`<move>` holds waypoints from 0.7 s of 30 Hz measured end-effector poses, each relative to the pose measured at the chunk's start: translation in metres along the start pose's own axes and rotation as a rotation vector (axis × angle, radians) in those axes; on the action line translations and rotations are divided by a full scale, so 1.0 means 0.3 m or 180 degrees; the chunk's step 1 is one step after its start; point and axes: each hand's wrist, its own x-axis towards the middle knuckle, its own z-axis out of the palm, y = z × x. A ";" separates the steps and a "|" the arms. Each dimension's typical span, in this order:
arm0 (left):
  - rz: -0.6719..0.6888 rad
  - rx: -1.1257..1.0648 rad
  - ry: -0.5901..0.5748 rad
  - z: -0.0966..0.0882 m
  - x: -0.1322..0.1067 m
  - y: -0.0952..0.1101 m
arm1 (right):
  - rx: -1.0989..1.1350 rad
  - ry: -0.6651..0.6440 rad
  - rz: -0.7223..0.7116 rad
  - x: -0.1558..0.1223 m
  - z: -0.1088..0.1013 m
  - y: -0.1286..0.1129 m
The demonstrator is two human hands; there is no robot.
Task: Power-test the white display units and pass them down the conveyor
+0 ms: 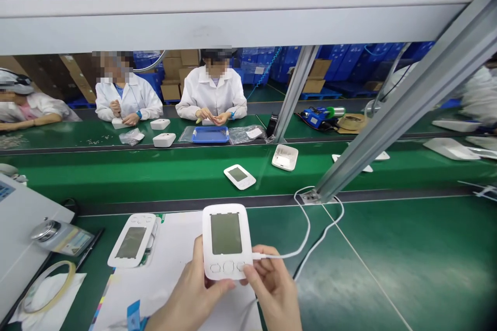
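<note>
Between my two hands is a white handheld device (226, 234) with a grey blank screen and outlined buttons below it, like a blood pressure monitor. My left hand (190, 284) grips its left side and lower edge. My right hand (274, 287) holds the lower right corner, thumb by the right button. A white cable (285, 255) is plugged into the device's right side, just above my right fingers. Under my hands lies a white sheet (174, 248). A second white device (132, 240), with part of a green circuit board showing beneath, rests on the sheet's left side.
A tape roll (48, 287) and a clear bottle with a metal top (45, 228) are at left. Across the green conveyor (155, 173), carrying a white device (239, 176) and a white shell (284, 157), people in white coats work. A metal post (392, 93) slants at right.
</note>
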 end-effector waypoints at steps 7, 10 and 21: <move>-0.0085 0.0181 0.0223 0.005 0.000 -0.004 | 0.0015 -0.0059 0.0016 0.008 -0.008 0.018; -0.0122 0.0286 0.0239 0.002 0.000 -0.003 | 0.0007 -0.0064 0.0041 0.007 -0.008 0.019; 0.0119 0.0254 -0.0117 -0.020 -0.004 -0.028 | 0.0060 -0.0097 0.0051 0.004 -0.016 0.021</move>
